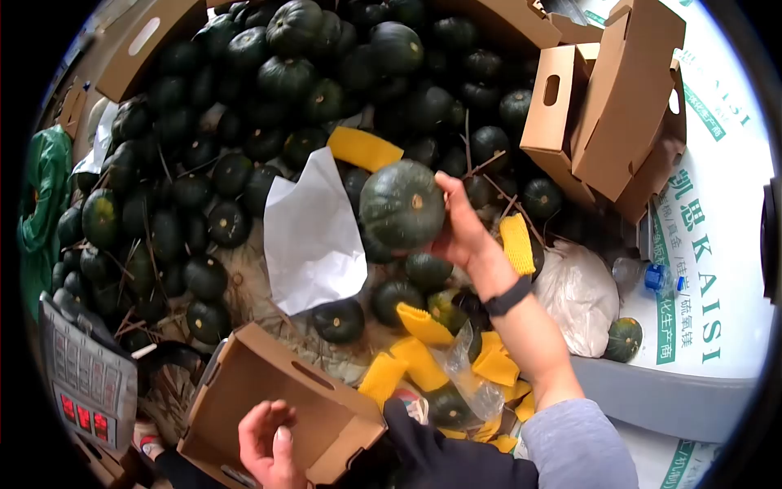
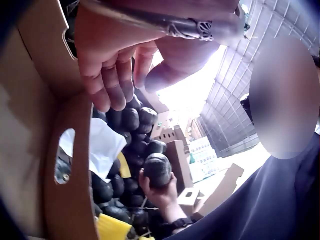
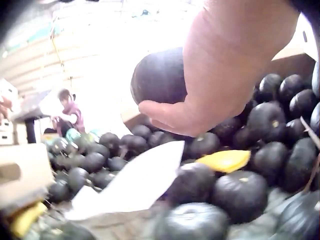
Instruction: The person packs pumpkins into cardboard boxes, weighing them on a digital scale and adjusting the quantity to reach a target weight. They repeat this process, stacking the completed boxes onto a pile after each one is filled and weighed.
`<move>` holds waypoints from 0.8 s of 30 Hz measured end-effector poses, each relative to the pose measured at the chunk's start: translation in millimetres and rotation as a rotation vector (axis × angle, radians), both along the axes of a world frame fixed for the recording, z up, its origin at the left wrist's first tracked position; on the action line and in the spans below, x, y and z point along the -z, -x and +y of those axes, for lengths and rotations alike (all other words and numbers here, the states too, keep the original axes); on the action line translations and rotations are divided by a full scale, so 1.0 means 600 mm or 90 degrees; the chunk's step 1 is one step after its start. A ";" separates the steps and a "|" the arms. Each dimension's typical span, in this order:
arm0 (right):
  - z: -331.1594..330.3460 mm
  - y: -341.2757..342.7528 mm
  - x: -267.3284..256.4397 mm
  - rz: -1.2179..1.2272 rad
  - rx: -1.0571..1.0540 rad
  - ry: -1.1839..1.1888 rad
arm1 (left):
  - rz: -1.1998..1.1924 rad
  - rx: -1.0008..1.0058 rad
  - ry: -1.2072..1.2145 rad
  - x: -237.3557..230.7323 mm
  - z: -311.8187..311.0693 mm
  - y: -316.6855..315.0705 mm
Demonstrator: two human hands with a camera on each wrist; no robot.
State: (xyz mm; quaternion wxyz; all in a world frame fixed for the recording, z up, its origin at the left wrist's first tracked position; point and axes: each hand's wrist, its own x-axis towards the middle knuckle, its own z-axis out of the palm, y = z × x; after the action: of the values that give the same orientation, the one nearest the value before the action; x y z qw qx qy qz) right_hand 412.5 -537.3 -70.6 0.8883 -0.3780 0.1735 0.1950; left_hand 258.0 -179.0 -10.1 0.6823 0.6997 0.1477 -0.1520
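My right hand (image 1: 463,232) grips a dark green kabocha pumpkin (image 1: 401,205), raised over the pile, its pale stem scar facing up in the head view. In the right wrist view the fingers curl round one side of the pumpkin (image 3: 157,77). My left hand (image 1: 273,448) holds nothing; its fingers hang loosely curled over an open cardboard box (image 1: 261,375). Seen from the left wrist, that box's side with its oval handle hole (image 2: 65,150) stands just beneath the fingers. A white sheet of paper (image 1: 314,244) lies on the pile left of the held pumpkin.
Pumpkins (image 1: 228,224) heap up across the back and left. Yellow foam nets (image 1: 423,363) lie scattered at the front. A scale (image 1: 90,375) with red digits stands at left. Cardboard boxes (image 1: 611,114), a white bag (image 1: 574,285) and a bottle (image 1: 639,275) are at right. Another person (image 3: 70,115) is in the background.
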 end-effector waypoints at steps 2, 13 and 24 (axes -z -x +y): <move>0.064 0.050 -0.005 -0.058 0.069 0.005 | 0.062 -0.059 0.172 -0.020 -0.040 -0.012; -0.088 -0.179 0.025 -0.273 0.170 1.361 | 0.371 -0.228 0.522 0.085 0.083 0.156; -0.180 -0.348 0.003 -0.175 -0.118 1.232 | 0.350 -0.305 0.315 0.056 0.152 0.132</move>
State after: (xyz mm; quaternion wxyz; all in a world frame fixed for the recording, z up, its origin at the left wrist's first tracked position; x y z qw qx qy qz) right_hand 621.3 -645.4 -72.7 0.1884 -0.9743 0.1230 -0.0084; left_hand 178.8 -87.9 -43.5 0.7806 0.3948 0.4409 -0.2008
